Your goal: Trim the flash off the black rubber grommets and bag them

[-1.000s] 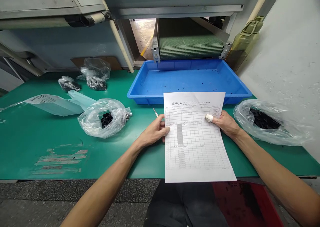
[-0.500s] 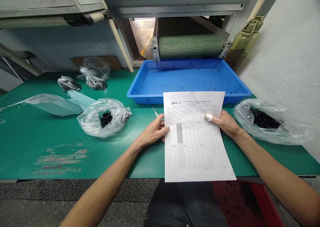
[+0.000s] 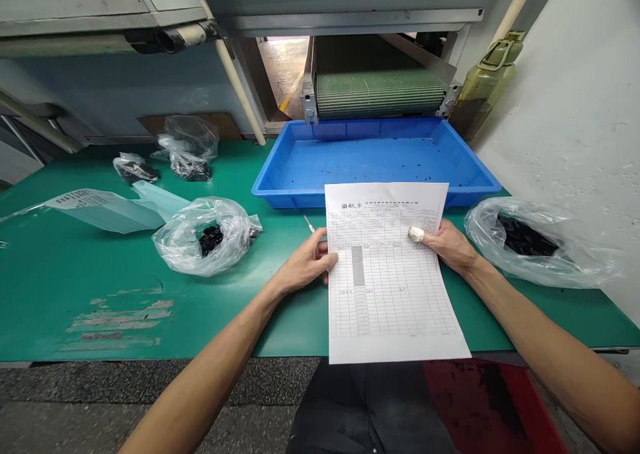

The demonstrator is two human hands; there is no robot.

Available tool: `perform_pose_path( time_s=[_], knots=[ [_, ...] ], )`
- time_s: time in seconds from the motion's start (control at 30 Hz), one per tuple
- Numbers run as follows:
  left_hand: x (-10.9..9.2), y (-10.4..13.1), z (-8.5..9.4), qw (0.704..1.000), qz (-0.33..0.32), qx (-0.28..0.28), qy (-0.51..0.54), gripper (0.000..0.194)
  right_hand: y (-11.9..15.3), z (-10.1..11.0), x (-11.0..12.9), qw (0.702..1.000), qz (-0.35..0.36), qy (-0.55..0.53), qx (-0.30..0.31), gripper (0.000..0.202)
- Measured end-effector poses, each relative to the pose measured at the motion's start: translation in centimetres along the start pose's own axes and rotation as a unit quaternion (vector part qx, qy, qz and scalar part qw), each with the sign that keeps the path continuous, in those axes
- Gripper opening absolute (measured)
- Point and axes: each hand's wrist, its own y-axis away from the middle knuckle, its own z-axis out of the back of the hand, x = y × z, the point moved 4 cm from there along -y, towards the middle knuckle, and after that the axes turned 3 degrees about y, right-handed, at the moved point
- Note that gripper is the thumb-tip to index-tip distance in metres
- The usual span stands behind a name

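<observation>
A printed paper form (image 3: pixel 390 314) with a table grid and some handwriting is held up over the front of the green table. At its left edge is my left hand (image 3: pixel 306 262), its thumb and fingers closed on the border. A thin white pen-like stick (image 3: pixel 309 225) pokes out just beyond that hand's index finger; whether the hand grips it or it lies on the table I cannot tell. My right hand (image 3: pixel 453 246) pinches the right edge, its thumb in a white wrapping pressed on the front, the other fingers hidden behind the sheet.
Behind the form, a blue tray (image 3: pixel 270 187) with scattered small black pieces stands under a green conveyor belt (image 3: pixel 380 94). Open plastic bags with black contents lie left (image 3: pixel 170 241) and right (image 3: pixel 480 241). Smaller bags (image 3: pixel 187 154) and a pale blue bag (image 3: pixel 110 211) sit left.
Both hands keep their hold on the form. The whole view has shifted very slightly; nothing else visibly differs.
</observation>
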Motion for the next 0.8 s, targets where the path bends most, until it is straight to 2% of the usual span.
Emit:
perform_pose_path(
  time_s=[0.8],
  knots=[
    [-0.02, 0.02, -0.05, 1.000, 0.002, -0.001, -0.005, 0.042, -0.09, 0.06, -0.45, 0.999, 0.013, -0.032, 0.006, 0.050]
  ],
)
